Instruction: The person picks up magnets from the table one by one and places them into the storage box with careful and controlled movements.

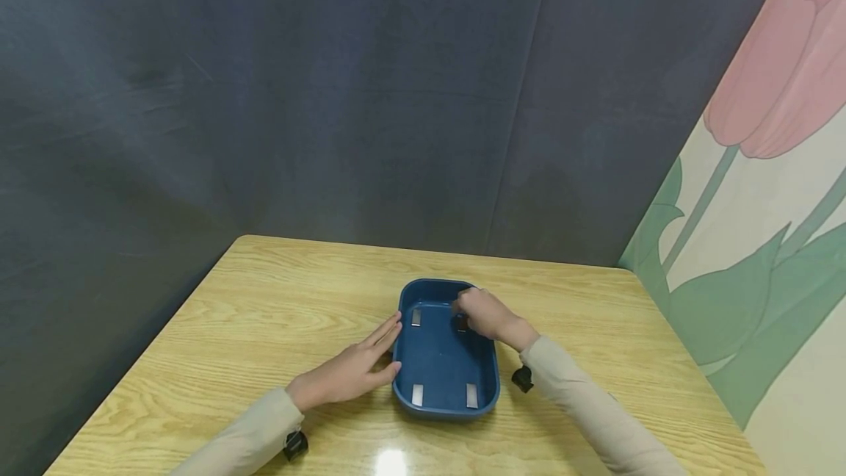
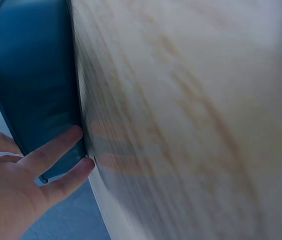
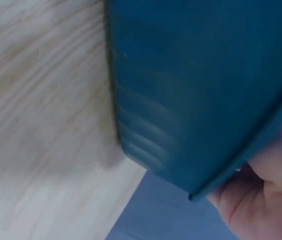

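Observation:
A deep blue plastic bin (image 1: 444, 358) with rounded corners rests on the wooden table. Small silver rectangular pieces lie inside it: one far left (image 1: 416, 317), one near left (image 1: 418, 395) and one near right (image 1: 471, 396). My right hand (image 1: 487, 314) reaches over the right rim with curled fingers, pinching a small dark-looking rectangular piece (image 1: 461, 323) at the far right; its fingertips are mostly hidden. My left hand (image 1: 353, 371) rests against the bin's left side, fingers extended. In the left wrist view, two fingers (image 2: 56, 150) touch the outer wall.
The wooden table (image 1: 297, 300) extends around the bin on all sides. A dark curtain (image 1: 370, 109) hangs behind its far edge. To the right stands a wall (image 1: 780, 189) painted with a pink tulip. Each wrist carries a small black device.

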`<state>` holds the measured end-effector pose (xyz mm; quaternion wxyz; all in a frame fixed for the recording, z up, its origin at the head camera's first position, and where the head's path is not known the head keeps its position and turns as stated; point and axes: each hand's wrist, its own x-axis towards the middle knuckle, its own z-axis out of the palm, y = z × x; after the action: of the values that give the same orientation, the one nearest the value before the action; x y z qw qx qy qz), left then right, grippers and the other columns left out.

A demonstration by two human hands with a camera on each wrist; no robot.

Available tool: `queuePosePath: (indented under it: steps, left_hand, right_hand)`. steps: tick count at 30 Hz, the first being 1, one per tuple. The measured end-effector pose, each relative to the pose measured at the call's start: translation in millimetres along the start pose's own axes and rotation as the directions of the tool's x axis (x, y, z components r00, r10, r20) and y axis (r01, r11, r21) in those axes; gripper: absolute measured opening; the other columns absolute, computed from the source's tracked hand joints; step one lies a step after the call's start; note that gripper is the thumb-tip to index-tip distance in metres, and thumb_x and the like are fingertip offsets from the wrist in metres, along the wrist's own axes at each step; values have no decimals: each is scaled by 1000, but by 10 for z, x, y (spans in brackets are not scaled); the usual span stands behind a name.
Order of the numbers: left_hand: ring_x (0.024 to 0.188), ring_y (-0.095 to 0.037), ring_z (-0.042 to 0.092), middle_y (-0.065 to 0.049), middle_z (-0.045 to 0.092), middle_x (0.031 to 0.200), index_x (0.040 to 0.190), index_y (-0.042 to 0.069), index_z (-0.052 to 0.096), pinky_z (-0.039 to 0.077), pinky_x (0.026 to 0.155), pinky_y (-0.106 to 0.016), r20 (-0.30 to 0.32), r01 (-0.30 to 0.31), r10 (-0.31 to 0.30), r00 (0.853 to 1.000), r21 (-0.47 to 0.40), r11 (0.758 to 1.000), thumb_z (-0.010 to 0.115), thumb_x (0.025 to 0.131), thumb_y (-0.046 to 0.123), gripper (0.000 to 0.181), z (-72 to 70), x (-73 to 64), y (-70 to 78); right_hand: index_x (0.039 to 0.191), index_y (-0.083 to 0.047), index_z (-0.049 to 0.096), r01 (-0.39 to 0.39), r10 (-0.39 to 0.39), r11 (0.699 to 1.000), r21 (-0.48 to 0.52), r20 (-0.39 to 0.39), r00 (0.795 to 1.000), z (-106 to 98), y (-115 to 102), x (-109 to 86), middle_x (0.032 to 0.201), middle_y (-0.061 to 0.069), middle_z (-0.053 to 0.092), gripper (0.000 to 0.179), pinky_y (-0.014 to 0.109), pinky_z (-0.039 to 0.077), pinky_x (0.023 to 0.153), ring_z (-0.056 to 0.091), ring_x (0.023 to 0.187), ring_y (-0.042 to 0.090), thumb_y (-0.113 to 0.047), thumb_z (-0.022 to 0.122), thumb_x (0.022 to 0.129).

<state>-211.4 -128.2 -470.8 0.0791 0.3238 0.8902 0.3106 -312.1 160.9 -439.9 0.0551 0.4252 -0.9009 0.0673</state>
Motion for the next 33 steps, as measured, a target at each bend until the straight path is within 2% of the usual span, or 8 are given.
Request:
queuePosePath:
  steps: [4,9,17,25,33]
  left_hand:
    - [145,-27,23,-1,-3,166,159,6,13,32,112,-51,0,-4,4,1000,4,1000,44,106,41,71,1,5,6]
    - [144,-28,26,-2,-3,166,159,5,13,33,111,-51,-5,-11,11,1000,14,1000,43,106,41,70,-1,12,1]
    - [144,-29,27,-3,-3,166,159,4,13,33,111,-50,-14,-17,17,1000,32,999,44,106,40,70,-6,18,2]
    - [143,-26,29,-1,-3,166,159,6,12,34,111,-48,5,10,-10,1000,-9,1000,44,106,41,71,-27,6,40]
    - [144,-27,27,-1,-4,166,159,6,12,32,111,-51,7,8,-8,1000,-10,1000,43,106,41,71,-20,-6,40]
  right_hand:
    - [94,4,76,-20,20,1000,3,-12,1000,-110,-5,-69,92,13,71,30,34,59,69,69,85,26,23,60,77]
    - [99,5,75,-41,43,998,51,-46,998,-259,-18,-176,100,15,71,34,36,59,74,69,92,28,24,53,80]
    - [97,5,75,-33,39,997,67,-99,994,-388,14,-290,94,13,71,34,33,58,71,69,86,24,25,53,81]
    - [96,4,75,-11,19,998,68,-126,992,-383,44,-330,94,13,71,28,30,58,69,69,85,24,21,57,83]
    - [96,4,75,-17,27,997,74,-131,991,-374,61,-374,92,12,71,30,28,56,67,68,81,20,22,56,82]
